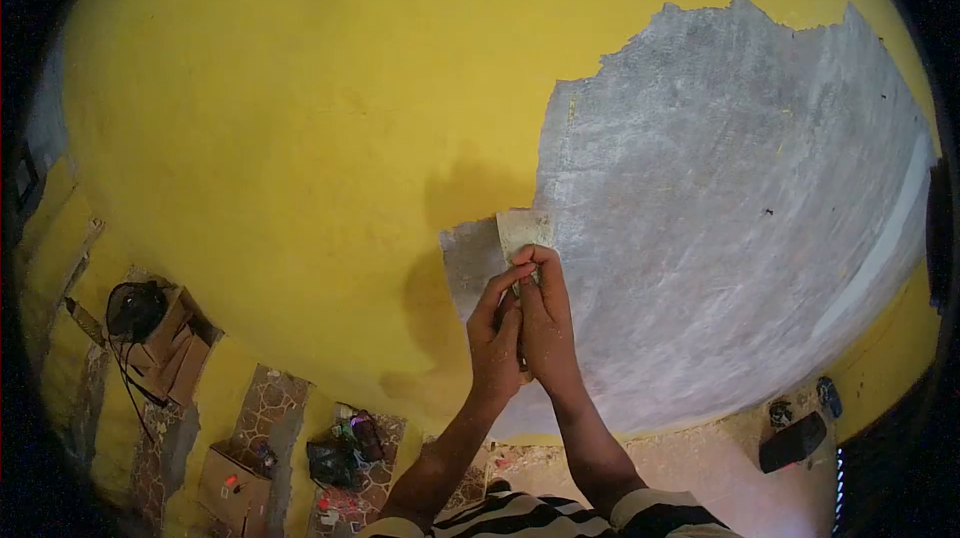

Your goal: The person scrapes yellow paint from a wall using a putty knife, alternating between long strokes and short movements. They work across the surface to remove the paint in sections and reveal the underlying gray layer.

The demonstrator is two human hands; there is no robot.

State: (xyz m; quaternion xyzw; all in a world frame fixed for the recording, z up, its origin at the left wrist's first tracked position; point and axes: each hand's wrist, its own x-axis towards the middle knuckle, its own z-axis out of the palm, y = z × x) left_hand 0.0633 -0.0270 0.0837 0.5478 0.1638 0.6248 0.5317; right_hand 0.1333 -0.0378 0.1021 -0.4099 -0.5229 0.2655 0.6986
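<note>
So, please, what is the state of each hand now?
Left hand: closed, holding the scraper.
Right hand: closed, holding the same scraper.

On my head feed, the left hand (494,343) and right hand (548,323) clasp a scraper (524,228) before a grey-patched yellow wall (300,138).

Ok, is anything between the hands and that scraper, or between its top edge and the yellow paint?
Nothing visible. The left hand and right hand both hold the scraper, whose top edge appears right at the border of the yellow paint; contact is unclear.
</note>
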